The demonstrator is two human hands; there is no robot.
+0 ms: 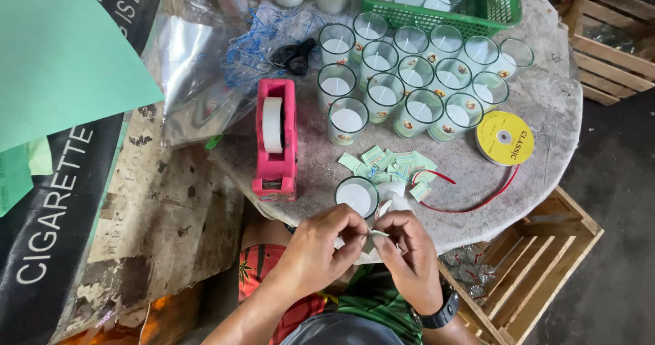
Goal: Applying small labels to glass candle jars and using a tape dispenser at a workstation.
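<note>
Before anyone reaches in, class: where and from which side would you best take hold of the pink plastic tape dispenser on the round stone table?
Probably grip the pink plastic tape dispenser across its long, narrow body, by the two flat side walls around the white tape roll. Come from above or from its left: glass candle cups crowd its right side, and the cutter end points toward the person's hands.

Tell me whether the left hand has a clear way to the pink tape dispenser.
Probably yes. The left hand sits just below and right of the pink tape dispenser, with only bare tabletop between; it would first have to let go of the small paper piece.
</note>
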